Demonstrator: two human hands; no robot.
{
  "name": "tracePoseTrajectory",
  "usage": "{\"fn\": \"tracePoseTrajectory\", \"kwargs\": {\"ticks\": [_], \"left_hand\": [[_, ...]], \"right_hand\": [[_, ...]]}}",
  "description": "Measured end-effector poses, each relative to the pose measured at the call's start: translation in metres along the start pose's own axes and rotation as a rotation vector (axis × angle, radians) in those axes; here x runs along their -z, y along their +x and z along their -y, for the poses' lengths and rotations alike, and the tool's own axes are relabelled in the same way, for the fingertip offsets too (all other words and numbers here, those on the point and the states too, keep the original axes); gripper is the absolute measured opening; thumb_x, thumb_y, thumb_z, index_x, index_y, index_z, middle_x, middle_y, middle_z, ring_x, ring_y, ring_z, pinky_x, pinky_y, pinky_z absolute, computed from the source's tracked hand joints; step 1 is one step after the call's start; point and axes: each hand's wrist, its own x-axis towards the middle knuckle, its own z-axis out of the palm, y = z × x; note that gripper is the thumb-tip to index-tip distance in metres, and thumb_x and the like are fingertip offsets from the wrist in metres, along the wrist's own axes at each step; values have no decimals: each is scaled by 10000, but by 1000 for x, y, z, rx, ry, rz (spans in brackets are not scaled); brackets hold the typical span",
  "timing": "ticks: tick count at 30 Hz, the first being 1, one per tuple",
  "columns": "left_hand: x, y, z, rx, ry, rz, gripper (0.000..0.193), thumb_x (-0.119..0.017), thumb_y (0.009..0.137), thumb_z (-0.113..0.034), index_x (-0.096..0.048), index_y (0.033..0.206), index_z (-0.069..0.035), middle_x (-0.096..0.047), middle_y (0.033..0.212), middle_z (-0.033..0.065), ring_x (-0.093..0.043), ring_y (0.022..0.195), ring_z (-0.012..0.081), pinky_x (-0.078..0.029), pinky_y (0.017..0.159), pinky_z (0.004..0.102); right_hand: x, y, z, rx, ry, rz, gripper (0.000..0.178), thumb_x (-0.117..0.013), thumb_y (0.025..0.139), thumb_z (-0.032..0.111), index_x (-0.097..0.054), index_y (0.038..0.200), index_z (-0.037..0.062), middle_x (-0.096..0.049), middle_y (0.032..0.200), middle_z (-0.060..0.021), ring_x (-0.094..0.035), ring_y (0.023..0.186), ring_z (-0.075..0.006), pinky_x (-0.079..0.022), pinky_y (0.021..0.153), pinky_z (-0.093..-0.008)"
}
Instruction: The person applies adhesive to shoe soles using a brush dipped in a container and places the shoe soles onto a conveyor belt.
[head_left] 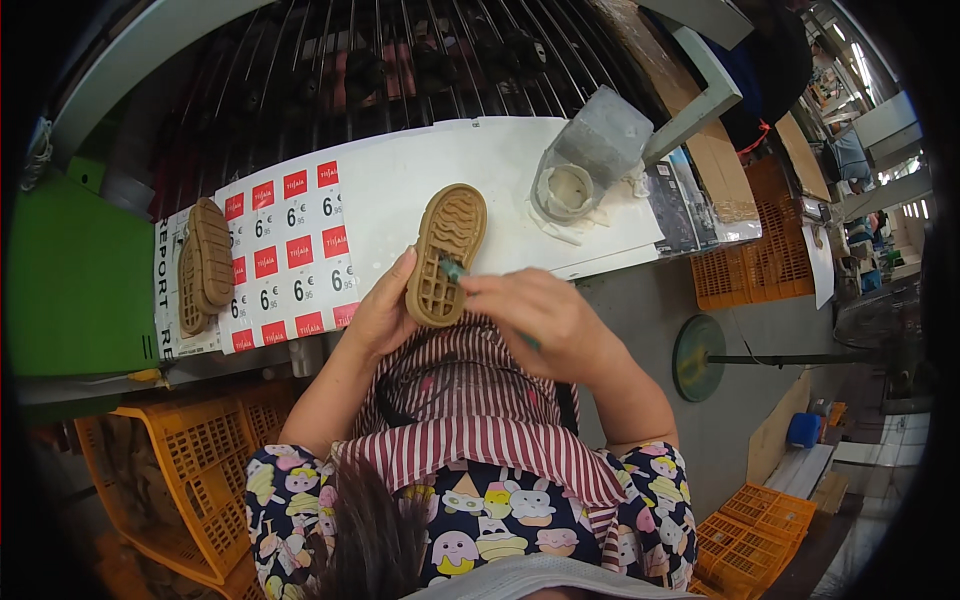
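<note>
Tan sole (452,225) — teal tool (452,269) overlapping, more soles (211,258) left, container (607,132) right

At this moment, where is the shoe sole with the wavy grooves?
In the head view, the tan shoe sole is near the middle, in the grip of the left hand, just left of the right hand with its teal tool.

1. I'm in a workshop, seemingly a footwear one: I hold a tan shoe sole (455,215), with more soles (210,255) stacked to my left.
2. Beyond my white worktop (395,170) runs a rack of metal rods (352,40).
3. Orange plastic crates (205,450) stand on both sides of me.
4. Strip lights (860,65) hang far right.
</note>
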Motion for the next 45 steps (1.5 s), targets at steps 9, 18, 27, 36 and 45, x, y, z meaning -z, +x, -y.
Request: {"fn": "tracePoseTrajectory", "kwargs": {"ticks": [9,18,27,36,45], "left_hand": [[14,5,-10,41,-208,168,503,-213,985,-356,-338,1343,-25,-533,1176,250,-601,993,288,-520,830,380],[11,-5,-40,-64,-340,143,495,-427,925,-281,-360,1316,16,-481,1229,258,-512,1112,339,-479,896,433],[-32,14,-75,40,-255,299,511,-322,960,-316,-295,1364,-5,-397,1296,294,-515,1088,394,-520,824,410],[-130,72,-134,44,-114,476,522,-218,983,-320,-183,1412,-26,-248,1399,286,-456,1154,424,-490,873,439],[-234,205,-227,-170,-135,682,529,-329,977,-229,-132,1384,48,-191,1377,330,-305,1250,473,-408,998,487]], "right_hand": [[9,-5,-5,-70,238,-138,264,-581,722,-103,-609,964,-3,-631,1061,-156,-639,882,-266,-498,742,-320],[-17,-44,-64,-462,826,-809,206,-491,906,45,-530,1089,-40,-583,1134,-187,-635,832,-195,-492,743,-272],[-51,-51,-102,-533,1029,-720,216,-508,892,72,-528,1059,-63,-588,1125,-197,-626,793,-185,-493,729,-278],[-47,-50,-117,-555,1093,-623,223,-475,912,70,-536,1092,-46,-603,1122,-136,-623,818,-148,-488,740,-254],[-48,-58,-119,-578,1162,-592,235,-471,907,44,-523,1114,-54,-578,1161,-166,-634,852,-180,-494,749,-264]]}}
